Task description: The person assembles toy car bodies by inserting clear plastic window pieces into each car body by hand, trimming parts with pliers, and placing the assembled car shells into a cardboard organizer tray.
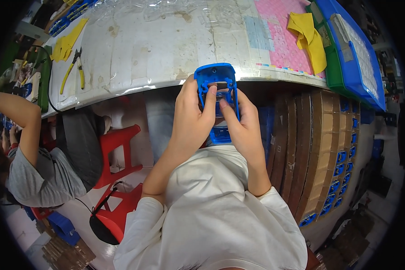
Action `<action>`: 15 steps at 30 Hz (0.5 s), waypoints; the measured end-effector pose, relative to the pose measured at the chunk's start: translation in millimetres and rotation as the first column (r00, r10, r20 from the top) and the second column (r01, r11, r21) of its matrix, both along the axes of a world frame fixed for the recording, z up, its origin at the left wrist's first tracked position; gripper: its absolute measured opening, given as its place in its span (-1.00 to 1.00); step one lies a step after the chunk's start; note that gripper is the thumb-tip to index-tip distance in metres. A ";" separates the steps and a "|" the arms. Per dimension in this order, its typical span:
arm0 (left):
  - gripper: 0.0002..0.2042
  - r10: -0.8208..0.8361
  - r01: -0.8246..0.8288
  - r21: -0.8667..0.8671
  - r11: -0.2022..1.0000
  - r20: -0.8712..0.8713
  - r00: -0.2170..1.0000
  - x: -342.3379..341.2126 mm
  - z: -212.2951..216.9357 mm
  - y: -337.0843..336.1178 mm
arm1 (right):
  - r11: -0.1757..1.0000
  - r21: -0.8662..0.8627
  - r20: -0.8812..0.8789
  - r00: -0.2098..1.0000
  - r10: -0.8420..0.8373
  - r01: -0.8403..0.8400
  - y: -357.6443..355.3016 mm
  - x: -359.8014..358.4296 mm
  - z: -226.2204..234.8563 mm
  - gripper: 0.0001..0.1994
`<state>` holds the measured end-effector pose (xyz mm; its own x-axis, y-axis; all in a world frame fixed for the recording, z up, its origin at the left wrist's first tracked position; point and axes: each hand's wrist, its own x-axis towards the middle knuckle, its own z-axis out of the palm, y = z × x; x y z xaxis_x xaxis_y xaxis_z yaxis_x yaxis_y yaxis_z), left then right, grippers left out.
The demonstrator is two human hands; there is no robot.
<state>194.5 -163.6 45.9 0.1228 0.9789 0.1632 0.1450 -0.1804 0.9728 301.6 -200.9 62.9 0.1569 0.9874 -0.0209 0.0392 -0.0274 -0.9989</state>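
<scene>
Both hands (pixel 218 119) grip an open-windowed blue plastic casing (pixel 217 90).

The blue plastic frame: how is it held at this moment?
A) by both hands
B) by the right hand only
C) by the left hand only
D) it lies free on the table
A: the left hand and the right hand both grip the blue plastic frame, thumbs pressed into its opening.

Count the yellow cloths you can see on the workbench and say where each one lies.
2. One yellow cloth lies on the pink mat at the far right; the other yellow cloth lies at the far left, beside the pliers. Others may be hidden.
</scene>
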 end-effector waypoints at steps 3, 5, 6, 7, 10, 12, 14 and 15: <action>-0.82 0.019 -0.016 0.043 0.999 -0.068 0.998 0.2 -0.6 -2.2 | 0.999 -0.028 0.029 0.999 -0.024 0.025 1.1 -0.1 3.0 -0.89; -0.84 -0.022 0.021 -0.020 1.000 -0.051 0.998 0.0 8.6 -5.2 | 0.999 -0.009 0.065 0.997 -0.040 0.040 1.6 0.3 0.5 -0.90; -0.81 -0.059 0.056 -0.082 0.995 -0.030 0.998 -0.1 11.6 -6.0 | 0.999 0.013 0.102 0.993 -0.053 0.052 1.5 0.3 -0.4 -0.91; -0.81 -0.059 0.057 -0.083 0.995 -0.030 0.998 0.0 9.1 -5.9 | 0.999 0.012 0.102 0.993 -0.053 0.052 1.3 -0.4 -0.6 -0.91; -0.85 0.016 -0.007 0.118 0.993 -0.079 0.997 0.1 3.5 -6.3 | 0.997 0.008 0.068 0.995 -0.076 0.076 0.9 -2.3 -0.8 -0.92; -0.85 0.011 -0.008 0.036 0.999 -0.082 0.997 0.1 9.0 -8.4 | 0.997 0.025 0.088 0.993 -0.073 0.071 1.2 -1.5 -1.1 -0.92; -0.82 -0.037 0.035 -0.040 0.999 -0.051 0.998 -1.4 11.6 -8.2 | 0.996 0.018 0.094 0.992 -0.085 0.084 1.6 -3.6 0.1 -0.92; -0.77 -0.083 0.081 -0.114 0.990 -0.015 0.996 -1.9 12.6 -8.2 | 0.995 0.011 0.100 0.990 -0.098 0.097 1.7 -4.5 0.9 -0.92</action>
<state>192.6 -171.8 58.5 0.2057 0.9774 0.0482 0.1539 -0.0810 0.9848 297.1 -199.2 63.8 0.2533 0.9674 0.0062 0.1370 -0.0295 -0.9901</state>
